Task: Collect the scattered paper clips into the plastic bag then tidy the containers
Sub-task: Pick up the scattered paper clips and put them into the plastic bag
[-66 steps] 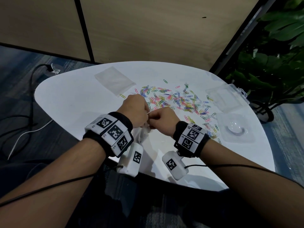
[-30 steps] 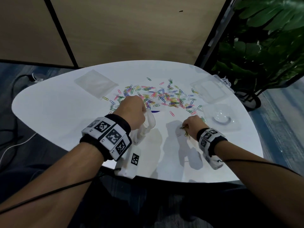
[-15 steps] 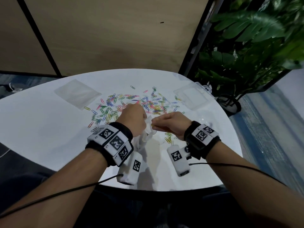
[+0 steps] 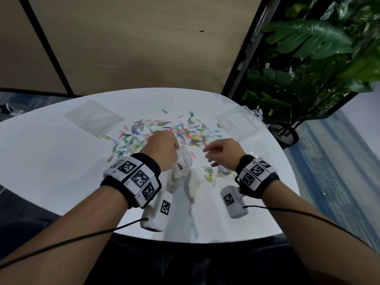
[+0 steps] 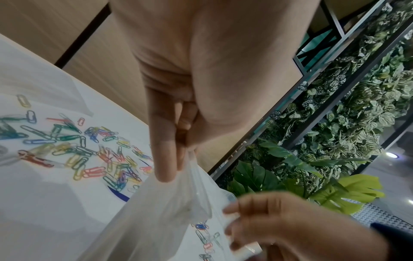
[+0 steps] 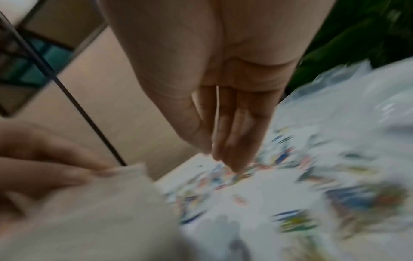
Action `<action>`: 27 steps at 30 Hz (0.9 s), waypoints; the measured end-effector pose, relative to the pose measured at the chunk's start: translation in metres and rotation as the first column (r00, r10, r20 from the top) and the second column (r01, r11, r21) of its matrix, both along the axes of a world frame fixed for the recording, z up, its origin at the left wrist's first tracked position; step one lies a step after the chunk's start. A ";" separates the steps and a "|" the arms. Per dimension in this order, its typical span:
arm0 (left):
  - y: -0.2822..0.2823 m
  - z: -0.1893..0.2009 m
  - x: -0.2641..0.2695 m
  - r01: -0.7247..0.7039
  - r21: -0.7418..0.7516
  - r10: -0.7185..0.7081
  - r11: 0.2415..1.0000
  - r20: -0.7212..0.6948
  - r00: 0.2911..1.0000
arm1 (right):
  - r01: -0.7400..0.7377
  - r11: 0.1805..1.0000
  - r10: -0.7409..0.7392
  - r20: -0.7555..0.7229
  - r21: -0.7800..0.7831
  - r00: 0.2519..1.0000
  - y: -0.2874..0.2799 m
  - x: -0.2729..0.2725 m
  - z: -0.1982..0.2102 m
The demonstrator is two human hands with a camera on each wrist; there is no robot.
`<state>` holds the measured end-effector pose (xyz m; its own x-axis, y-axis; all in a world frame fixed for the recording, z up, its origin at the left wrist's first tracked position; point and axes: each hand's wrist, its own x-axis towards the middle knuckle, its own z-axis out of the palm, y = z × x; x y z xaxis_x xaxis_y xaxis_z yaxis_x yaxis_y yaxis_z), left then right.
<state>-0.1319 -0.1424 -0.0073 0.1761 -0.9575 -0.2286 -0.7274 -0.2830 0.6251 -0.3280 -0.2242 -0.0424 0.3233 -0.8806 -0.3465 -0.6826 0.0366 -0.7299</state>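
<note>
Pinching the rim of the plastic bag (image 5: 156,208) between thumb and curled fingers (image 5: 164,141), the left hand (image 4: 162,150) holds it up above the white counter (image 4: 51,161), so the bag hangs down toward the near edge with its mouth facing right. The right hand (image 4: 224,153) is just beside that mouth, apart from the bag, its fingers (image 6: 234,137) nearly straight and loosely together; the right wrist view is smeared by motion, and nothing can be made out in its grip. Beyond both hands, coloured paper clips (image 4: 185,130) lie scattered across the middle of the counter, and a smaller bunch (image 4: 220,173) lies under the right wrist. A flat clear bag (image 4: 94,118) rests at the far left of the scatter. A clear plastic box (image 4: 238,124) sits at the far right edge, with another clear container (image 4: 259,149) nearer, mostly hidden behind the right hand. Leafy plants (image 4: 312,58) stand past the counter's right side.
</note>
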 end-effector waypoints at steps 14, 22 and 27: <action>0.007 0.000 0.031 -0.045 0.015 0.044 0.999 0.040 0.998 | 0.021 1.000 -0.018 -0.529 0.000 0.849 -0.001 -0.044 -0.092; 0.014 0.001 0.044 -0.078 0.027 0.077 0.997 0.036 0.996 | 0.260 0.959 -0.284 -0.428 -0.114 0.858 -0.015 -0.007 -0.101; 0.013 -0.002 0.044 -0.060 0.023 0.059 0.998 0.048 0.997 | 0.071 0.975 -0.165 -0.472 -0.211 0.866 -0.026 0.017 -0.098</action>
